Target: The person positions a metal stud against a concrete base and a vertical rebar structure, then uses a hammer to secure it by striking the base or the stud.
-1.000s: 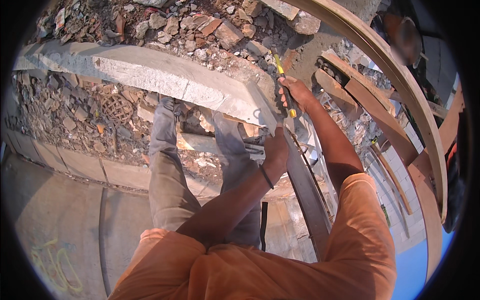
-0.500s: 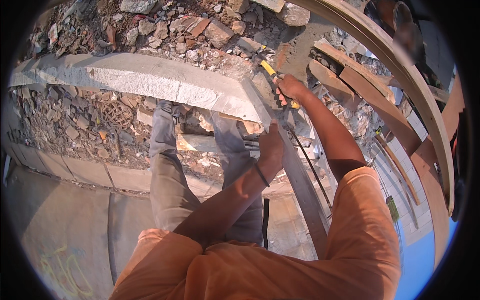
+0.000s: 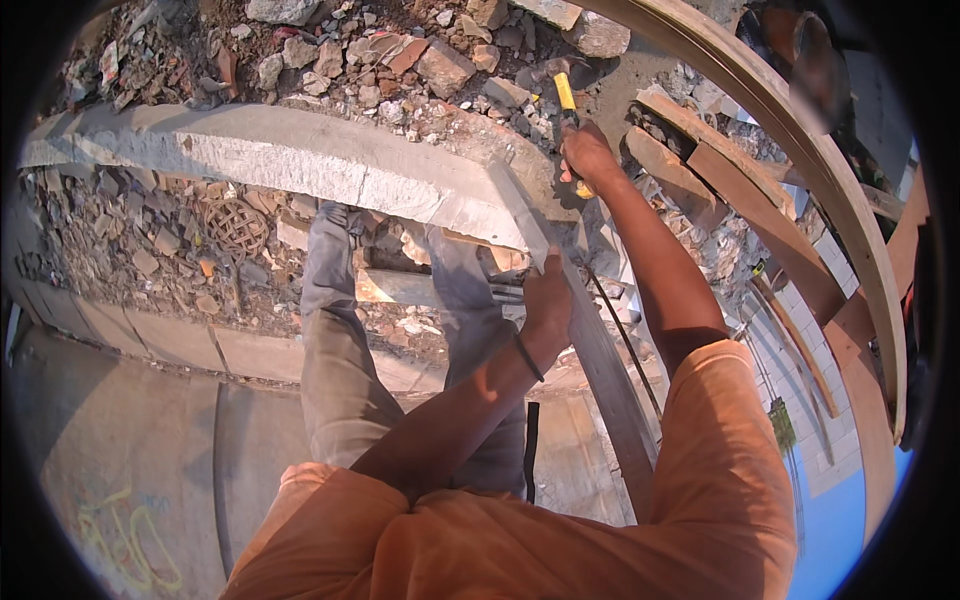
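Observation:
My right hand (image 3: 588, 158) is closed around a hammer (image 3: 566, 92) with a yellow and black handle. The hammer points up and away from me, and its head is hard to make out against the rubble. Nearer to me, my left hand (image 3: 548, 298) grips a long grey wooden board (image 3: 618, 400), its thumb lying along the top. From beside my right side, the board slants away to the end of a pale concrete beam (image 3: 300, 150). The hammer is apart from the board's far end.
Broken bricks and stones (image 3: 445, 68) lie beyond the beam, with more rubble around my legs (image 3: 345, 350). Wooden planks (image 3: 765, 215) are stacked at the right, where a long curved-looking timber (image 3: 835, 170) crosses. A thin dark rod (image 3: 625, 340) runs beside the board.
The hammer has swung from a leftward tilt to nearly upright, farther from the board. My right hand has shifted slightly right; my left hand keeps its grip on the board.

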Demonstrator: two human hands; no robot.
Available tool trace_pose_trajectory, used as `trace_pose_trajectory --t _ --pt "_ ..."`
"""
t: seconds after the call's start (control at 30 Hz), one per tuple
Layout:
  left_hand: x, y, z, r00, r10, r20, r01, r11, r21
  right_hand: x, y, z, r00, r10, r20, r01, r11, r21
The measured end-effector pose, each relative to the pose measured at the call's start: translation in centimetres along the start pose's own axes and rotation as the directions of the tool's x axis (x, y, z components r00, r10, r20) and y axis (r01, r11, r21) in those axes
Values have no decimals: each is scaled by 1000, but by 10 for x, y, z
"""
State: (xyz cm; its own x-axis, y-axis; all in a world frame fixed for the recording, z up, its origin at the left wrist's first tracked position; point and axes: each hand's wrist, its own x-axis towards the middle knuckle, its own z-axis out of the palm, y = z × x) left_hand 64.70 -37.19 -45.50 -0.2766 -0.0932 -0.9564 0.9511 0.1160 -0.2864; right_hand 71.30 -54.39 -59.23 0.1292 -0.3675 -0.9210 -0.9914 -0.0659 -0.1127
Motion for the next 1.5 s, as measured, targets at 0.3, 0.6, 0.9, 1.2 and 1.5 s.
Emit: trace_pose_trajectory --t 0.3,0.6,0.9,1.2,1.5 --pt "-13 10 5 1000 2 12 -1 996 -88 -17 -9 3 965 114 234 -122 992 21" --pt "-8 5 2 1000 4 6 -4 1000 -20 -29 -15 2 932 161 325 -134 986 -102" --pt "-14 11 3 1000 -19 -19 18 996 -84 -9 -9 12 984 18 -174 -3 996 87" --pt "-10 10 1 1000 23 -16 -22 999 29 -21 -17 7 1000 4 -19 -3 999 51" --pt "-10 10 6 998 1 -62 -5 997 -76 -13 -15 2 982 93 162 -114 985 129"
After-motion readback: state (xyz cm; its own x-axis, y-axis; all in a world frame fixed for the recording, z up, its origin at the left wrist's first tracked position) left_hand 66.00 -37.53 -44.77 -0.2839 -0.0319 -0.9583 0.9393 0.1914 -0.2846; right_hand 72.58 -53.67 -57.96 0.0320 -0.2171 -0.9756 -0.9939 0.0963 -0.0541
